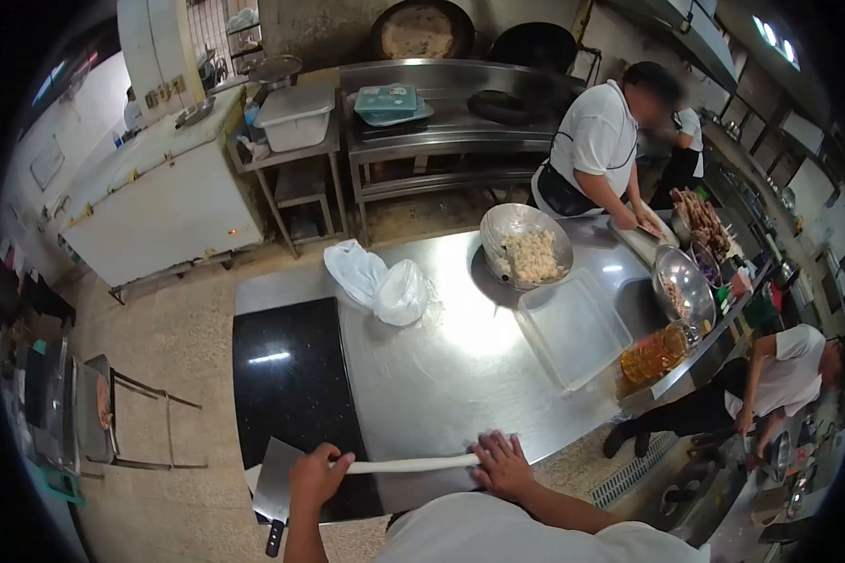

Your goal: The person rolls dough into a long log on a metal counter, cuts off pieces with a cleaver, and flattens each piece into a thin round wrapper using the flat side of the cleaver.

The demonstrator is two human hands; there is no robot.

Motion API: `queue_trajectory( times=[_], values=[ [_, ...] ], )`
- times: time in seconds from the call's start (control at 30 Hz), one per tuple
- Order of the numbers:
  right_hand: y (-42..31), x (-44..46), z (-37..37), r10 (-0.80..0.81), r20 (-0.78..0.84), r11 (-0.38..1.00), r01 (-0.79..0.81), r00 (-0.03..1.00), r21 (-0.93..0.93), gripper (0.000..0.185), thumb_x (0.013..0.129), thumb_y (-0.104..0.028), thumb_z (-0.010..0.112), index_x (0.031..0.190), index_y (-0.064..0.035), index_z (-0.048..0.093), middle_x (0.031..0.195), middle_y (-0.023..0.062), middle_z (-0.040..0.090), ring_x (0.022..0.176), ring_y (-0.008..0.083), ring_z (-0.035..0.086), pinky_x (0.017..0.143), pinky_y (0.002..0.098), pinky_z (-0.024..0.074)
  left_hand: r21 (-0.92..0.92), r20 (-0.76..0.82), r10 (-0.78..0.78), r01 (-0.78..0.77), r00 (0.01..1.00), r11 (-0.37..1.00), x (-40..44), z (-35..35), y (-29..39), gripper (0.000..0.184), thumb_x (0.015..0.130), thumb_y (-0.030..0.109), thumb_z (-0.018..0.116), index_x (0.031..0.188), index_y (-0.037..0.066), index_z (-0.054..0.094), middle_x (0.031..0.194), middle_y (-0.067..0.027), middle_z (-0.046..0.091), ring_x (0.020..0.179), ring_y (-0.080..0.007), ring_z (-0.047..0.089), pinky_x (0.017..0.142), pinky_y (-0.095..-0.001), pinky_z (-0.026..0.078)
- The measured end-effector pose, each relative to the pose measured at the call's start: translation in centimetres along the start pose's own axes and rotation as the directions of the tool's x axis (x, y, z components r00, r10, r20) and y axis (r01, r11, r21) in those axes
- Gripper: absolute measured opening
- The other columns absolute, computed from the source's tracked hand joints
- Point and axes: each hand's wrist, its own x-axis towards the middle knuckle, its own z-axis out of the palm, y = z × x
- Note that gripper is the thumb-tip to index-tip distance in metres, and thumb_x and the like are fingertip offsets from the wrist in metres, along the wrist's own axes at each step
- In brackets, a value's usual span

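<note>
- White, smooth, dough-like rope (408,464) lies crosswise near the front edge of the steel-topped table (422,366), reaching over the glossy black slab (296,375) and bare steel.
- The left hand (317,477) bends its fingers over the rope's left part; whether they pinch it or only press, I cannot tell.
- The right hand (505,464) rests on the other end, palm down, fingers spread apart, not clamped.
- The step in hand looks like shaping: evening or lengthening the rope by rolling it.
- The next move calls for light, level pressure from both palms, since a heavier side could leave a thin spot.
- A broad steel blade with a black handle (277,479) lies just beside the left hand, so that hand needs care moving outward.
- The clear plastic tray (573,328) and crumpled white plastic bag (401,293) sit well apart from the rope.
</note>
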Motion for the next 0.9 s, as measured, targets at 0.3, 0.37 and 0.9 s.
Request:
queue_trajectory(
  times=[0.3, 0.37, 0.9],
  values=[
    [3.7, 15.3, -0.6, 0.285, -0.091, 0.959, -0.282, 0.954, 0.037, 0.070, 0.100, -0.058, 0.049, 0.155, -0.0151, 0.048, 0.164, 0.0206, 0.038, 0.151, 0.0447, 0.033, 0.123, 0.0647, 0.0206, -0.892, 0.238, -0.027, 0.229, 0.971, 0.390, 7.9, 7.7, 0.6, 0.058, 0.094, 0.003, 0.071, 0.148, 0.006, 0.050, 0.138, -0.0146, 0.055, 0.107, -0.0234, 0.063, 0.089, -0.0354, 0.054],
    [4.3, 16.3, -0.8, 0.335, -0.086, 0.942, -0.333, 0.938, 0.040, 0.070, 0.102, -0.058, 0.047, 0.156, -0.0141, 0.046, 0.164, 0.0226, 0.036, 0.151, 0.0450, 0.032, 0.125, 0.0619, 0.0205, -0.894, 0.214, 0.055, 0.173, 0.975, 0.414, 10.6, 9.5, 4.3, 0.058, 0.095, 0.004, 0.069, 0.150, 0.005, 0.049, 0.142, -0.0174, 0.052, 0.125, -0.0262, 0.057, 0.103, -0.0353, 0.049],
    [3.6, 1.5, 1.2, 0.176, 0.004, 0.968, -0.174, 0.984, 0.181, 0.066, 0.101, -0.041, 0.051, 0.155, -0.0036, 0.044, 0.162, 0.0290, 0.036, 0.152, 0.0462, 0.032, 0.125, 0.0593, 0.0218, 0.168, 0.041, 0.547, -0.545, 0.836, 0.821, 0.7, 24.0, 12.1, 0.058, 0.103, 0.038, 0.052, 0.149, 0.003, 0.054, 0.158, -0.0179, 0.049, 0.150, -0.0347, 0.041, 0.122, -0.0604, 0.025]
  ],
)
